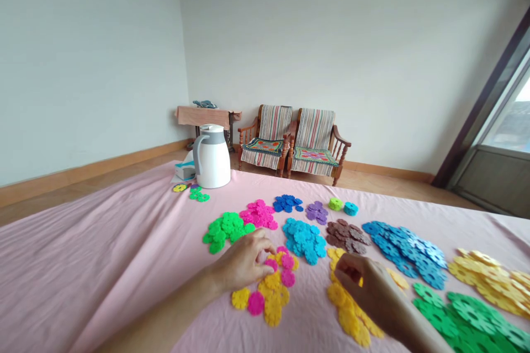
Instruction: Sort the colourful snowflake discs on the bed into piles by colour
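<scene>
My left hand [248,259] hovers over a mixed pile of yellow flower-shaped discs [272,309] and pink discs [255,303]. Its fingers are curled, with a gap between thumb and forefinger where a pink disc [271,264] shows; I see no firm hold on it. Above a pile of yellow discs [348,309], my right hand [366,281] has its fingers bent together. Its fingertips hide whatever may be between them. Between the hands and farther back lies a light blue disc pile [305,240].
Around the hands lie piles of green [227,230], hot pink [259,214], brown [346,235] and larger blue discs [406,251]. Larger green discs [472,320] sit at front right. A white jug [215,162] stands at the back left of the pink cloth [136,242]. Two chairs [312,146] stand beyond.
</scene>
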The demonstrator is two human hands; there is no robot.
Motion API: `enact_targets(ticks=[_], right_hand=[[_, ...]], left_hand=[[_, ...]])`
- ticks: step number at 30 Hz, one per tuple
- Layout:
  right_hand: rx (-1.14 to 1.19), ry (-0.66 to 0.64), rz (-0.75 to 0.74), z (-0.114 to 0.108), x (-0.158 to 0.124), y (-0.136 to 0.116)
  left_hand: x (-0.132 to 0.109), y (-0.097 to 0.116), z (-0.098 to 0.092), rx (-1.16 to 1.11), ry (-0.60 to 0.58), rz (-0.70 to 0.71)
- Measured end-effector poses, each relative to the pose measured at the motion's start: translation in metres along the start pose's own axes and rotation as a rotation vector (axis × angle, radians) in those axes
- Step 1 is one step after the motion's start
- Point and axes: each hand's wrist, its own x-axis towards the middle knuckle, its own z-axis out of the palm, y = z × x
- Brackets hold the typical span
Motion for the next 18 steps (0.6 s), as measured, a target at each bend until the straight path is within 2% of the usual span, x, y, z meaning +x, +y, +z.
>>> enact_targets(ticks=[6,12,18], right_hand=[[0.034,0.052,-0.011,0.01,0.003,-0.006],[0.053,0.091,-0.045,0.027,0.006,-0.007],[0.044,0.09,-0.072,0.028,0.006,-0.016]], left_hand=[[-0.001,-0.002,0.004,0.037,-0.069,0.074],[0.0,-0.005,0.009,0.008,-0.023,0.069],[0.003,-0.006,0.013,0.056,0.061,0.075]])
